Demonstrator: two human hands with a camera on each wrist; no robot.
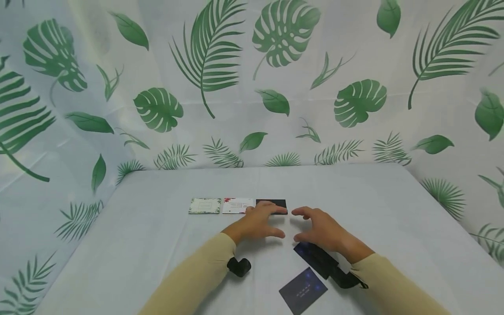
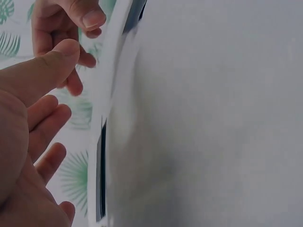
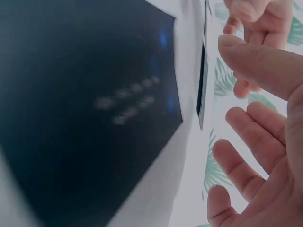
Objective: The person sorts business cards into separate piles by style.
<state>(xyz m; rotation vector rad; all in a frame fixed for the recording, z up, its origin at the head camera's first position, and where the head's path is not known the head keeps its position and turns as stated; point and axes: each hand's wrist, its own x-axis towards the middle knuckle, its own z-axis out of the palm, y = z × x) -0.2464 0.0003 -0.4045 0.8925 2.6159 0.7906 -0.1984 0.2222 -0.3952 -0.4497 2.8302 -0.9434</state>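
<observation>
Three cards lie in a row on the table: a leafy green-bordered card, a white card with red flowers and a black card. My left hand is over the near edge of the black card, fingers spread and holding nothing. Facing it, my right hand has its fingers loosely bent around bare air. One dark blue card lies partly hidden below the right hand and wrist. Nearer the front is another dark blue card with pale print, set at a slant. Both wrist views show the hands apart.
A white cloth covers the table. Behind and beside it hangs a white curtain printed with green leaves. A black wrist camera sits at the left sleeve, and another at the right sleeve.
</observation>
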